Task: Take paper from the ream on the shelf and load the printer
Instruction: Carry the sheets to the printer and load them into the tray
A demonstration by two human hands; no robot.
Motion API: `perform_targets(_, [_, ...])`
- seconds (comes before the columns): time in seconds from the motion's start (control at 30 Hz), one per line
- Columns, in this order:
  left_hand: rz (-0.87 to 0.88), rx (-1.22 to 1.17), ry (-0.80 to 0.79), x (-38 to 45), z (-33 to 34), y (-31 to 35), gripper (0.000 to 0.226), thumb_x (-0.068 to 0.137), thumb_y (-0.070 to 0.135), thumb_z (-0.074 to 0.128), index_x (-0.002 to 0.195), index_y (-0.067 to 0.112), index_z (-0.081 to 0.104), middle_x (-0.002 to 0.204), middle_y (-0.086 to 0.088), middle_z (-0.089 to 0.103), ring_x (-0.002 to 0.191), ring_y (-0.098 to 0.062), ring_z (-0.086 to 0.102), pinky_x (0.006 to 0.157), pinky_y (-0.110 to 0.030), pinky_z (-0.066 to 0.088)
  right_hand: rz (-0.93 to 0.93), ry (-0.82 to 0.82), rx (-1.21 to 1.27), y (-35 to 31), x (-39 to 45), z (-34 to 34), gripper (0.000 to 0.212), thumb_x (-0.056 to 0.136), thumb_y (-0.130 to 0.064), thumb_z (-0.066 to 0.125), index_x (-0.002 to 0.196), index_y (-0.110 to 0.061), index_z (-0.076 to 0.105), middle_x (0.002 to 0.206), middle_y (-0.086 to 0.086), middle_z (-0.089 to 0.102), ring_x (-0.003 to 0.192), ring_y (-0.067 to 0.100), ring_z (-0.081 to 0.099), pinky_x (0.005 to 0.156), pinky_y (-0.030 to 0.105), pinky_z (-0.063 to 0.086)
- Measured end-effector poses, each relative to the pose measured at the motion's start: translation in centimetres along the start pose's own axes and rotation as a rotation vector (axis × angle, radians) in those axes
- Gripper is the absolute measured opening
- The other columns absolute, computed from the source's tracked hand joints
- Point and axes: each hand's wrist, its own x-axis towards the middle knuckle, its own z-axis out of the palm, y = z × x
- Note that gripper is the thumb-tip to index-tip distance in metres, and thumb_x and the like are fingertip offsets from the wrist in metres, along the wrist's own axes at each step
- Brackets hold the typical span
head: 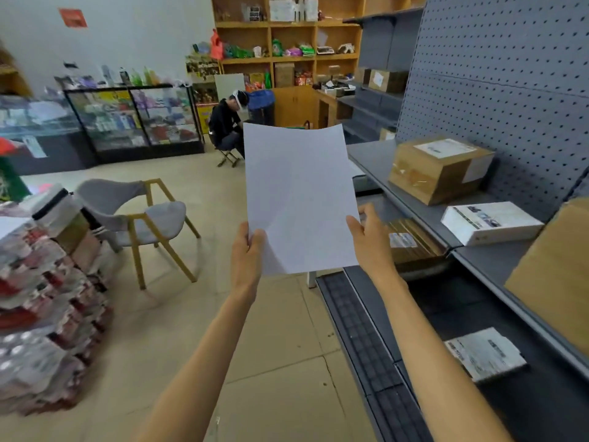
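Note:
I hold a thin stack of white paper [299, 196] upright in front of me, its top edge curling slightly. My left hand [247, 250] pinches the lower left corner and my right hand [371, 237] grips the lower right edge. A white ream package [490, 221] lies on the grey shelf [376, 161] to my right. No printer can be made out in this view.
Cardboard boxes [439, 170] sit on the grey pegboard shelving at right. A grey chair with wooden legs [140, 218] stands on the floor at left, beside stacked packaged goods [41, 314]. A seated person [228, 126] is further back near glass display cases [134, 119].

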Motion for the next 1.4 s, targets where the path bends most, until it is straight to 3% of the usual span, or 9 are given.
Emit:
perform_targets(0.07, [-0.043,0.004,0.006,0.6,-0.4,-1.0,0.027,0.1,0.009,0.043,0.078,0.025,0.046,0.059,0.026,0.047,0.056,0.004,0.04,0.057,-0.012,0.035,0.02,-0.014,0.023,0.8,0.5,1.6,0.01,0.103,-0.024,0.045,0.106,-0.015,0.047,0.088,0.003,0.062,0.078,0.026,0.061,0.064,0.039,0.049])
perform_targets(0.17, [-0.111,-0.006,0.027,1.5,-1.0,-2.6,0.015,0.101,0.012,0.043,0.098,0.019,0.056,0.072,0.028,0.056,0.067,0.007,0.05,0.071,-0.018,0.043,0.021,-0.036,0.031,1.7,1.3,3.6,0.006,0.103,-0.019,0.045,0.104,-0.013,0.047,0.086,-0.003,0.058,0.07,0.009,0.054,0.051,0.014,0.039])
perform_targets(0.4, [-0.161,-0.027,0.058,7.9,-2.2,-5.5,0.014,0.101,0.014,0.043,0.102,0.014,0.056,0.07,0.027,0.055,0.068,0.002,0.049,0.075,-0.023,0.042,0.054,-0.066,0.064,1.9,6.2,8.9,0.013,0.104,-0.02,0.045,0.108,-0.009,0.049,0.085,-0.007,0.058,0.071,0.0,0.055,0.05,0.008,0.039])
perform_targets(0.47, [-0.152,-0.033,0.05,10.7,-2.7,-6.3,0.014,0.1,0.015,0.044,0.103,0.007,0.054,0.079,0.014,0.054,0.076,-0.005,0.047,0.077,-0.027,0.04,0.039,-0.05,0.04,1.6,8.4,10.5,0.011,0.103,-0.019,0.045,0.106,-0.009,0.048,0.081,-0.012,0.056,0.069,-0.001,0.052,0.051,0.006,0.038])
perform_targets(0.67, [-0.127,-0.036,0.03,20.0,-4.8,-8.3,0.015,0.099,0.014,0.043,0.099,0.002,0.051,0.086,-0.002,0.049,0.08,-0.018,0.042,0.075,-0.031,0.039,0.026,-0.013,-0.008,0.3,15.2,16.7,0.013,0.104,-0.023,0.045,0.107,-0.011,0.047,0.079,-0.008,0.058,0.064,0.013,0.053,0.051,0.025,0.04])
perform_targets(0.97, [-0.1,-0.026,-0.02,32.7,-8.4,-11.2,0.012,0.099,0.011,0.043,0.09,0.008,0.05,0.079,0.007,0.049,0.074,-0.008,0.042,0.071,-0.021,0.038,0.097,-0.009,0.092,-1.3,23.8,26.0,0.037,0.103,-0.026,0.044,0.14,-0.02,0.043,0.136,0.0,0.057,0.123,0.02,0.054,0.094,0.041,0.05])
perform_targets(1.17, [-0.105,-0.013,-0.034,37.9,-9.1,-13.8,0.013,0.099,0.011,0.042,0.091,0.002,0.044,0.08,0.0,0.042,0.072,-0.008,0.037,0.068,-0.02,0.035,0.128,-0.027,0.036,-0.9,27.6,29.6,0.024,0.104,-0.023,0.043,0.125,-0.014,0.051,0.102,-0.007,0.06,0.1,0.022,0.061,0.076,0.035,0.047])
perform_targets(1.3, [-0.113,0.003,-0.021,41.2,-8.4,-15.2,0.019,0.1,0.01,0.041,0.081,0.01,0.043,0.073,0.008,0.039,0.062,-0.001,0.035,0.058,-0.011,0.033,0.143,-0.045,-0.034,0.2,30.9,32.0,0.022,0.104,-0.027,0.043,0.121,-0.015,0.051,0.104,-0.002,0.061,0.095,0.021,0.059,0.084,0.045,0.05])
perform_targets(1.4, [-0.121,0.023,-0.003,44.2,-7.5,-16.6,0.03,0.1,0.008,0.042,0.074,0.021,0.037,0.069,0.011,0.032,0.054,0.002,0.032,0.051,-0.006,0.03,0.167,-0.056,-0.033,1.6,33.9,33.8,0.023,0.104,-0.027,0.043,0.122,-0.014,0.049,0.103,-0.005,0.059,0.088,0.016,0.053,0.077,0.038,0.046])
